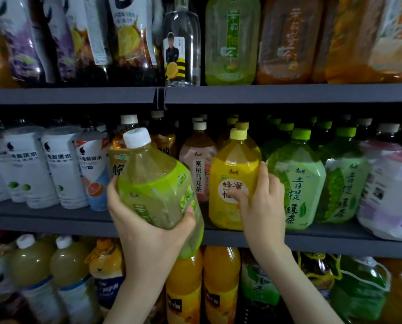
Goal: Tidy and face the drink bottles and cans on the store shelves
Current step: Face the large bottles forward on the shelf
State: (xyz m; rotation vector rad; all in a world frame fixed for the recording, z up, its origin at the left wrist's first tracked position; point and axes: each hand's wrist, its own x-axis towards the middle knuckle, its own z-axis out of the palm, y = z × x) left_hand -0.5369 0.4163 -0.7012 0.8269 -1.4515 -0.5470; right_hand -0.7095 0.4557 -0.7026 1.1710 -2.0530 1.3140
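Observation:
My left hand (146, 230) grips a large green-labelled tea bottle (157, 183) with a white cap, tilted to the left in front of the middle shelf (55, 217). My right hand (263, 206) holds the yellow honey-citrus bottle (232, 174) that stands upright on that shelf, thumb on its label and fingers round its right side. A pink peach oolong bottle (198, 164) stands just behind and between the two. To the right stand green-tea bottles (300, 183) with green caps.
White electrolyte-water bottles (55, 164) fill the middle shelf's left part, and a purple-white jug (391, 195) sits at the far right. The top shelf carries tall bottles and a clear glass bottle (182, 43). Orange juice bottles (221, 284) stand on the lower shelf.

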